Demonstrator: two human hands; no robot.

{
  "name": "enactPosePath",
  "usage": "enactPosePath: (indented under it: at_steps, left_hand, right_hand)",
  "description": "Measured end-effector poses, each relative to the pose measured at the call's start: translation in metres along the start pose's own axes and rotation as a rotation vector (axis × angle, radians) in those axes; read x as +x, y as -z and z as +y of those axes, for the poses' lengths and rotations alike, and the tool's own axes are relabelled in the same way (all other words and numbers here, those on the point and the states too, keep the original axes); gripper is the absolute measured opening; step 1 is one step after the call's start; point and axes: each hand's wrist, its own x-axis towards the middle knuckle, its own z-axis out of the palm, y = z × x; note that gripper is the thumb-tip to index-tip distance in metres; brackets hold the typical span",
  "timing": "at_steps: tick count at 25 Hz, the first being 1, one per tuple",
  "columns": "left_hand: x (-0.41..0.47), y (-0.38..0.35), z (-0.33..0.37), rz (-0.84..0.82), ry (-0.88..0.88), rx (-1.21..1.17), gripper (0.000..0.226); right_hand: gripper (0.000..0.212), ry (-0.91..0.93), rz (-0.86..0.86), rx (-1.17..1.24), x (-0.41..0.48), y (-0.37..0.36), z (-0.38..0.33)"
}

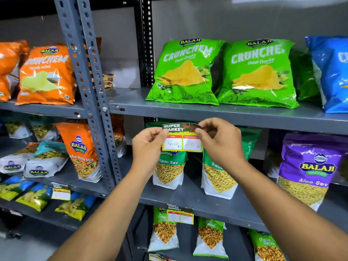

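A supermarket price tag (181,140) with a dark header, yellow border and two white boxes reading 40 and 20 hangs just under the front edge of the grey metal shelf (207,114). My left hand (147,146) pinches its upper left corner. My right hand (219,141) pinches its upper right corner. The tag's top bends forward between my fingers. Two green Crunchem chip bags (185,72) stand on the shelf above the tag. Behind the tag stand green Ratlami Sev pouches (169,170), partly hidden by my hands.
A slotted grey upright (90,81) divides the racks. Orange chip bags (46,74) fill the left shelf, a blue bag (333,72) is at far right, and a purple Aloo Sev pouch (308,170) is lower right. Another price tag (180,213) hangs on the shelf below.
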Motion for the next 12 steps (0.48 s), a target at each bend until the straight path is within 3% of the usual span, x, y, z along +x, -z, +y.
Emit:
enactPosePath:
  at_steps: [4, 12]
  left_hand:
    - [0.013, -0.013, 0.001, -0.005, -0.065, 0.14, 0.014]
    - [0.024, -0.02, -0.005, -0.002, -0.024, 0.184, 0.011]
  right_hand:
    - [0.009, -0.146, 0.068, 0.053, 0.005, -0.001, 0.01]
    - [0.004, -0.157, 0.08, 0.033, 0.012, -0.002, 0.009]
